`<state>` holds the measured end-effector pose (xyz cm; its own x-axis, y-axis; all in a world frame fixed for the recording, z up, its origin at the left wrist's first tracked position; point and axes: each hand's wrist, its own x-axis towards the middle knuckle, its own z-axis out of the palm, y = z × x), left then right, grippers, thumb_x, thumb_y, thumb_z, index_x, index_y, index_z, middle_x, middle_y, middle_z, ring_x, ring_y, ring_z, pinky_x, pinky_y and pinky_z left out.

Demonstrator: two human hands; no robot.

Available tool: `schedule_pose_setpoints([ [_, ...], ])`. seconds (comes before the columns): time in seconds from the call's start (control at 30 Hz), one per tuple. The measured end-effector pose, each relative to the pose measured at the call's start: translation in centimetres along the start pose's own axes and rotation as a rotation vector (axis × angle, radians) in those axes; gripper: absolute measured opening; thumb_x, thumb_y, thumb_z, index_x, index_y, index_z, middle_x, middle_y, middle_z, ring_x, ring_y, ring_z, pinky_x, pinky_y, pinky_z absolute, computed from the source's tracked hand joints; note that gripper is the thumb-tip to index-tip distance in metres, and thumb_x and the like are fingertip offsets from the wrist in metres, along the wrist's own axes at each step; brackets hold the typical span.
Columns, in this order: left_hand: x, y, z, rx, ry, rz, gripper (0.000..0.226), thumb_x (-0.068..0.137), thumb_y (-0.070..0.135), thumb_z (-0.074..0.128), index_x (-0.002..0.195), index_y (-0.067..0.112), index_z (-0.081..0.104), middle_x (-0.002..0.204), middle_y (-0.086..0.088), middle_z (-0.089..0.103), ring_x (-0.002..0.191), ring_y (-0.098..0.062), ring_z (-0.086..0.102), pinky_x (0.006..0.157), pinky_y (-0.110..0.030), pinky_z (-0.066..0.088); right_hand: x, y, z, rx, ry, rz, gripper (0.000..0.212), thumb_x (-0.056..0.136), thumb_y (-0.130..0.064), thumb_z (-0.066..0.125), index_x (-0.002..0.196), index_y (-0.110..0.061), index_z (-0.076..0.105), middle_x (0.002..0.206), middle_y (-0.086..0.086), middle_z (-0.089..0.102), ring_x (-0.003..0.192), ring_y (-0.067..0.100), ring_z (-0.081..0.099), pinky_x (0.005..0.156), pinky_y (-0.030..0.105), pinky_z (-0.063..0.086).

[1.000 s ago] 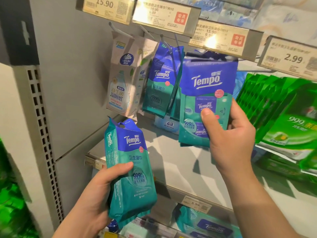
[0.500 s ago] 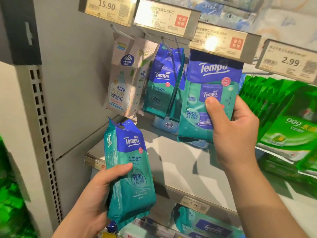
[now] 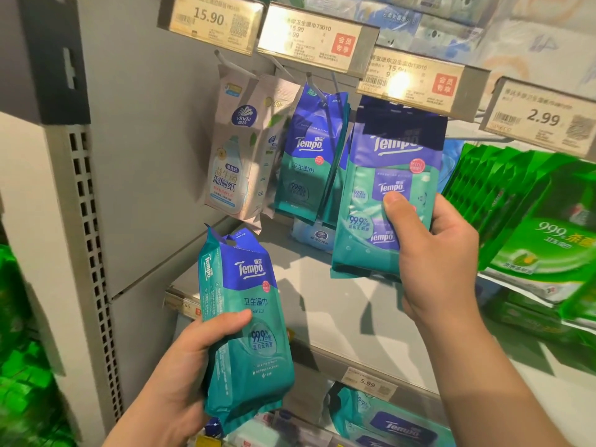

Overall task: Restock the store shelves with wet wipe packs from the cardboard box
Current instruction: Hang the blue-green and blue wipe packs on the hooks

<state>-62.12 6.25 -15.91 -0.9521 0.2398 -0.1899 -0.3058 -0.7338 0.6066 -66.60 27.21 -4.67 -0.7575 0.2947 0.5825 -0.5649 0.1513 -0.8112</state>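
My left hand (image 3: 190,366) grips a teal and blue Tempo wet wipe pack (image 3: 245,321) upright, low in front of the shelf. My right hand (image 3: 438,262) holds a larger Tempo multipack (image 3: 383,188) raised against the hanging rail, its top edge just under a price tag (image 3: 416,82). To its left, more Tempo packs (image 3: 306,156) hang on a peg hook. No cardboard box is in sight.
White Vinda packs (image 3: 235,150) hang at the left of the rail. Several green wipe packs (image 3: 532,221) fill the right side. A grey shelf (image 3: 338,317) lies below, with more Tempo packs (image 3: 387,421) under it. A perforated upright (image 3: 87,253) stands at left.
My right hand has lifted the multipack upward and slightly right, closer to the rail under the price tags. My left hand and its pack have barely moved.
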Motion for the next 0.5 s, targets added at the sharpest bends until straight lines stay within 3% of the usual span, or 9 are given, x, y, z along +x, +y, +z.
schedule_pose_setpoints([
  [0.13, 0.0, 0.1, -0.2, 0.008, 0.006, -0.008, 0.067, 0.034, 0.013, 0.096, 0.098, 0.004, 0.08, 0.11, -0.027, 0.073, 0.085, -0.041, 0.075, 0.07, -0.053, 0.063, 0.2, -0.4, 0.0, 0.009, 0.003, -0.045, 0.009, 0.095, -0.017, 0.072, 0.101, -0.022, 0.076, 0.095, -0.003, 0.079, 0.084, 0.016, 0.072, 0.073, 0.038, 0.062],
  [0.27, 0.1, 0.1, -0.5, -0.001, 0.017, -0.002, 0.059, 0.043, 0.014, 0.092, 0.1, 0.004, 0.08, 0.11, -0.027, 0.073, 0.084, -0.041, 0.075, 0.069, -0.053, 0.063, 0.5, 0.0, 0.4, 0.012, 0.018, 0.013, 0.007, 0.091, -0.025, 0.074, 0.097, -0.023, 0.078, 0.095, 0.001, 0.079, 0.085, 0.022, 0.073, 0.076, 0.051, 0.064],
  [0.33, 0.1, 0.2, -0.3, 0.008, 0.017, 0.011, 0.034, 0.061, 0.014, 0.08, 0.093, 0.005, 0.081, 0.109, -0.027, 0.073, 0.081, -0.04, 0.075, 0.071, -0.053, 0.063, 1.0, 0.3, 0.6, 0.009, 0.038, 0.059, 0.01, 0.087, -0.028, 0.075, 0.094, -0.022, 0.078, 0.093, 0.003, 0.079, 0.083, 0.022, 0.072, 0.079, 0.057, 0.062],
  [0.4, 0.1, 0.2, -0.3, 0.02, 0.024, 0.02, 0.022, 0.075, 0.013, 0.065, 0.085, 0.006, 0.082, 0.106, -0.027, 0.074, 0.078, -0.039, 0.075, 0.072, -0.052, 0.061, 1.6, 0.6, 0.7, 0.002, 0.055, 0.108, 0.006, 0.089, -0.026, 0.076, 0.091, -0.021, 0.079, 0.092, 0.003, 0.079, 0.081, 0.021, 0.072, 0.079, 0.057, 0.063],
  [0.5, 0.1, 0.3, -0.1, 0.023, 0.026, 0.016, 0.022, 0.077, 0.013, 0.062, 0.082, 0.008, 0.083, 0.104, -0.027, 0.074, 0.078, -0.039, 0.075, 0.072, -0.052, 0.061, 2.2, 1.1, 0.6, -0.016, 0.071, 0.152, 0.006, 0.091, -0.024, 0.076, 0.089, -0.018, 0.079, 0.09, 0.003, 0.08, 0.079, 0.023, 0.074, 0.079, 0.055, 0.063],
])
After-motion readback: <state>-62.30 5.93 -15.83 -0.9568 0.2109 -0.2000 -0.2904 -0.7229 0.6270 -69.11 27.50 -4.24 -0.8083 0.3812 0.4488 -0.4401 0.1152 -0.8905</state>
